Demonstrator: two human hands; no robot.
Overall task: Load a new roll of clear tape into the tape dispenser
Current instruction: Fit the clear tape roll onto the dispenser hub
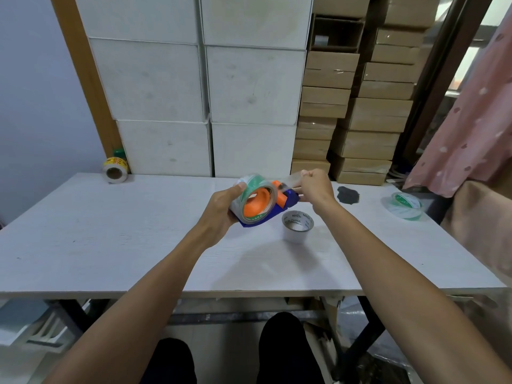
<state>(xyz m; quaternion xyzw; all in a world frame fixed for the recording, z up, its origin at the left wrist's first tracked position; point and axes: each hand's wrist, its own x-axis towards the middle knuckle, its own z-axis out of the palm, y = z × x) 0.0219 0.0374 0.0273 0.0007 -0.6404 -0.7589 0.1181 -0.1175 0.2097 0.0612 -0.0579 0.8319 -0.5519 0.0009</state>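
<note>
The left hand (221, 210) grips the blue-and-orange plastic tape dispenser (273, 209) — clear tape roll (256, 200) seated on it — above the white tabletop (110, 245); the right hand (314, 187) pinches the pulled-out tape end (293, 177).

Bare white tabletop (110, 245) lies open left of and in front of both raised hands; a silver foil tape roll (297, 225) stands just beneath the right wrist.

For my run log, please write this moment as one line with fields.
step: thread tape | left hand: holds dispenser, clear roll on hub | right hand: pinches tape end | table: silver roll
</note>
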